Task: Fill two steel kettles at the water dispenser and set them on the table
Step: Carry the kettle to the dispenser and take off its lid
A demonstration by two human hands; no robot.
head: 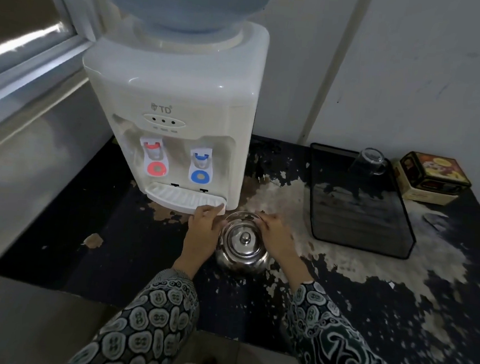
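Observation:
A shiny steel kettle (242, 245) with its knobbed lid on stands on the worn dark table (141, 254), just in front of the white water dispenser (175, 113). My left hand (203, 230) rests against the kettle's left side, its fingertips near the drip tray (183, 199). My right hand (276, 233) grips the kettle's right side near the handle. The red tap (153, 157) and the blue tap (201, 166) sit above the tray. Only one kettle is in view.
A black mesh tray (357, 202) holding an upturned glass (369, 160) stands to the right. A printed tin box (431, 176) sits at the far right. A plug (261, 173) lies beside the dispenser. A window ledge (25, 84) runs along the left.

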